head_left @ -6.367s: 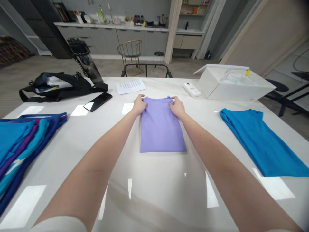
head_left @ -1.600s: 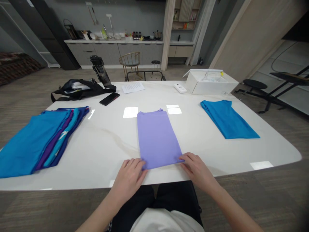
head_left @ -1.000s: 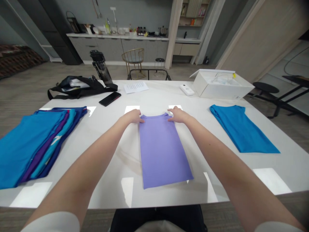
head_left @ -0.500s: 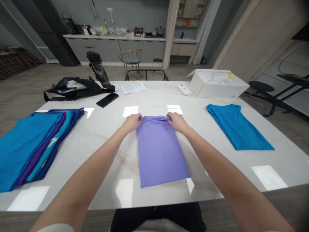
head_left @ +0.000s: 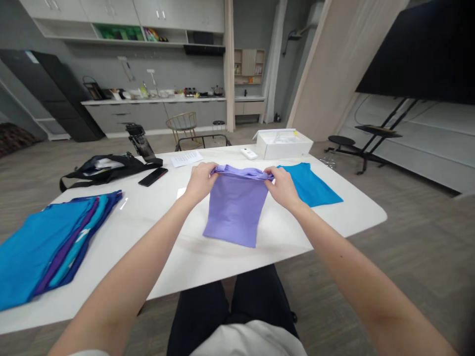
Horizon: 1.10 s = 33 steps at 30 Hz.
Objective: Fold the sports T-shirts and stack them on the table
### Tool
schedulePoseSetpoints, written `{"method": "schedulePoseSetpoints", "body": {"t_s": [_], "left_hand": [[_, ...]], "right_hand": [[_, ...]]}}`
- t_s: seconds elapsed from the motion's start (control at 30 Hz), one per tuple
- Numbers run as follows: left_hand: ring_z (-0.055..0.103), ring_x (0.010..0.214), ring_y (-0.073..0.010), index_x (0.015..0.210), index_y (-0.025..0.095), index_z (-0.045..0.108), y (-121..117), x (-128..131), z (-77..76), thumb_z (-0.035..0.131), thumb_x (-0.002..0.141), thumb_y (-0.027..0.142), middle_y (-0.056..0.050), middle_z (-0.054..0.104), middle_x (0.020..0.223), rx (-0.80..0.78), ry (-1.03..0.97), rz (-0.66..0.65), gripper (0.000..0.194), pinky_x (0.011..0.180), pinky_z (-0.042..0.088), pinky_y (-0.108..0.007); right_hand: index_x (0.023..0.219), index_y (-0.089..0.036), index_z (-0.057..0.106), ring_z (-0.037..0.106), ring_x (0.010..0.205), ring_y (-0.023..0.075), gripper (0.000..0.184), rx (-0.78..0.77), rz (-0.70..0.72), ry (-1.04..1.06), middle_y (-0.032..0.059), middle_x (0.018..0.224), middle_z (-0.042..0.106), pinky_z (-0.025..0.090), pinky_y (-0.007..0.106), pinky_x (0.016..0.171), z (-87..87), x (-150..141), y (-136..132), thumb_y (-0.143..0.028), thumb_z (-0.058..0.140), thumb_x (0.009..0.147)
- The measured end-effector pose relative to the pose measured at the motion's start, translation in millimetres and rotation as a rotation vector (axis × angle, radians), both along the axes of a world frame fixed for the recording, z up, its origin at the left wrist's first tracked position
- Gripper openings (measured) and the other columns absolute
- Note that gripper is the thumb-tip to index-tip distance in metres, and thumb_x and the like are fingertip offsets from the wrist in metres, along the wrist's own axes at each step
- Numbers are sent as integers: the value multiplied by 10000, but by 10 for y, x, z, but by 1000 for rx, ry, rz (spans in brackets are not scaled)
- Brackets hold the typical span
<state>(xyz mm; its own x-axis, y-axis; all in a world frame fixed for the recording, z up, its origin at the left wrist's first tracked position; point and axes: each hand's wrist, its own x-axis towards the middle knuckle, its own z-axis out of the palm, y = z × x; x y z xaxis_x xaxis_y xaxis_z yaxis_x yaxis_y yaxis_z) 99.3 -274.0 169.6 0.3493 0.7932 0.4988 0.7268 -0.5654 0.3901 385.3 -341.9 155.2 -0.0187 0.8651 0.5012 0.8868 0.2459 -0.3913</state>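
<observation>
A folded lilac shirt [head_left: 234, 207] hangs from both my hands above the white table [head_left: 178, 252], with its lower edge near the tabletop. My left hand [head_left: 200, 181] is closed on the shirt's upper left corner. My right hand [head_left: 282, 188] is closed on the upper right corner. A folded blue shirt [head_left: 309, 184] lies flat on the table just right of my right hand.
A stack of blue and purple shirts [head_left: 48, 242] lies at the table's left. At the far side are a black bag [head_left: 104, 167], a black phone [head_left: 153, 176], a paper sheet [head_left: 186, 158], a white remote [head_left: 249, 154] and an open white box [head_left: 284, 144]. A chair [head_left: 182, 126] stands behind.
Both hands gripped the lilac shirt's far edge and lifted it off the table; it now hangs between them. The view has swung up and to the right.
</observation>
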Motion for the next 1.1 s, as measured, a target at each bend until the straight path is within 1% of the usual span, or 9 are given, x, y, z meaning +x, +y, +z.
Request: {"method": "schedulePoseSetpoints", "body": {"t_s": [0.1, 0.2, 0.4, 0.6, 0.73, 0.8, 0.87, 0.97, 1.1], "left_hand": [[614, 1021, -248, 1045, 249, 700, -229, 353, 238, 551, 926, 259, -42, 718, 1009, 14, -49, -65, 191, 964, 454, -382], [615, 976, -233, 1027, 240, 699, -398, 717, 340, 552, 924, 247, -39, 708, 983, 10, -68, -157, 179, 936, 464, -355], [620, 928, -215, 1013, 236, 699, -459, 1482, 224, 565, 923, 266, -31, 707, 965, -59, -78, -328, 164, 892, 475, -329], [622, 892, -186, 992, 217, 699, -315, 2258, 132, 580, 926, 326, -10, 719, 949, -172, -210, -450, 174, 869, 482, -305], [641, 951, -189, 982, 208, 706, -109, 2817, 141, 612, 900, 316, -1, 730, 972, -230, -353, -460, 165, 897, 495, -304], [652, 951, -188, 974, 199, 703, 113, 3124, 92, 621, 886, 300, 1, 728, 962, -272, -443, -444, 156, 875, 510, -300], [666, 942, -187, 991, 195, 697, 444, 3434, -39, 619, 879, 290, 2, 726, 958, -342, -514, -407, 166, 844, 526, -294], [689, 915, -191, 1042, 191, 684, 1083, 3832, -422, 639, 852, 288, -5, 734, 945, -491, -559, -302, 218, 806, 539, -294], [703, 926, -211, 1040, 179, 670, 1803, 4065, -1148, 714, 772, 276, -42, 751, 969, -662, -462, -84, 289, 800, 534, -302]], "right_hand": [[1123, -235, 662, 599, 1116, 321, 250, 58, -97, 17, 106, 1140, 725, 444, 434, 983, 166, 282, -428, -200, 545, 905], [1112, -236, 661, 610, 1097, 318, 228, 94, -172, 31, 104, 1133, 725, 453, 428, 976, 216, 577, -781, -226, 529, 926], [1076, -230, 655, 643, 1049, 300, 218, 145, -267, 86, 96, 1095, 730, 473, 413, 960, 109, 1222, -1155, -215, 539, 892], [1052, -227, 658, 645, 1056, 294, 224, 192, -391, 62, 100, 1104, 727, 481, 418, 971, 125, 1951, -1088, -190, 538, 866], [1090, -221, 654, 638, 1070, 279, 233, 242, -434, 14, 90, 1116, 709, 487, 417, 976, 266, 2469, -737, -216, 516, 903], [1136, -218, 651, 624, 1098, 279, 261, 247, -446, -23, 88, 1150, 694, 481, 431, 990, 323, 2748, -421, -225, 499, 924], [1182, -214, 647, 601, 1143, 287, 291, 214, -446, -66, 88, 1194, 680, 465, 458, 1019, 323, 3036, 3, -231, 487, 941], [1227, -200, 651, 569, 1201, 304, 319, 100, -426, -112, 89, 1244, 674, 428, 513, 1064, 127, 3413, 788, -246, 480, 962], [1222, -205, 687, 572, 1225, 336, 323, -158, -465, -103, 108, 1263, 699, 414, 555, 1068, -526, 3623, 1704, -268, 521, 952]]}}
